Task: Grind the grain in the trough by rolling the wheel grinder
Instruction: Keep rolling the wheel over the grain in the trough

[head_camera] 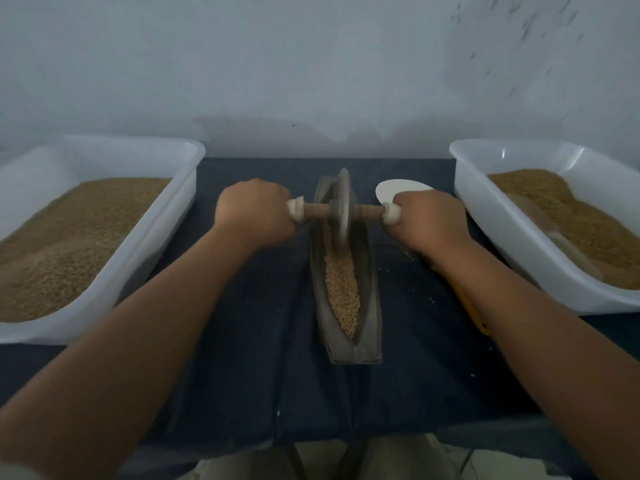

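A: The wheel grinder (341, 211) is held by both ends of its wooden axle; the left hand (256, 211) and the right hand (431, 218) are each closed in a full grip around a pale-wrapped handle end.

B: Where is the wheel seen, relative to that grip?

A: Midway between the two fists, upright, with its lower edge set in the far half of the trough (346, 292). The grain (343, 292) is spread along the trough's groove, from under the wheel to the near side of the grip.

B: And outside the grip?

A: A white tub (145, 237) filled with grain is placed beyond the left fist, and a second tub (491, 230) beyond the right one. A white flat disc (398, 190) is partly hidden just behind the right fist. A few loose kernels (410, 252) are scattered on the dark-covered surface (242, 358) under the right wrist.
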`<action>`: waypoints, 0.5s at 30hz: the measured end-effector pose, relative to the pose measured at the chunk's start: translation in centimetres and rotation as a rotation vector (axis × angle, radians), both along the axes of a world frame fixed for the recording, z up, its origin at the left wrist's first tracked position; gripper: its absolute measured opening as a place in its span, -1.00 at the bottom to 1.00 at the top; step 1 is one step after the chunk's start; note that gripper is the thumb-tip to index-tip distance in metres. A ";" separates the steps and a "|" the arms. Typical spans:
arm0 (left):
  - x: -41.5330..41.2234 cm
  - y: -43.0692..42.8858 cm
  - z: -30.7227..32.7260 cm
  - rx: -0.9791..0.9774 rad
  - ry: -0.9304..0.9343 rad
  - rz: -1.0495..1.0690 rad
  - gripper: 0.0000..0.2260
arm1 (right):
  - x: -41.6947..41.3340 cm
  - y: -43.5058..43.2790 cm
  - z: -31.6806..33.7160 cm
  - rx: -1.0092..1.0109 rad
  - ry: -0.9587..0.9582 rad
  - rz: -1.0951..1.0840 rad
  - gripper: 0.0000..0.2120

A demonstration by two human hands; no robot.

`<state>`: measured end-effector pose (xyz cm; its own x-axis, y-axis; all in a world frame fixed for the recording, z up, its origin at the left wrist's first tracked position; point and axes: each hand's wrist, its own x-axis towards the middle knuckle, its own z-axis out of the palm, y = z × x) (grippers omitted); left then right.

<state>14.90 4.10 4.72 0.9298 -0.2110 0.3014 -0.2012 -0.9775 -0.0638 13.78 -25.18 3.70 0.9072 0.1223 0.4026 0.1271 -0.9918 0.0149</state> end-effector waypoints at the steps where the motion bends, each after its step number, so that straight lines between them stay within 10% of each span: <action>1: 0.5 -0.2 0.2 -0.008 -0.006 -0.001 -0.66 | 0.7 0.3 0.2 0.004 -0.005 -0.010 -0.70; 15: -4.8 1.6 -2.0 0.041 -0.023 -0.096 -0.71 | -4.4 -1.5 1.5 -0.025 0.372 0.108 -0.64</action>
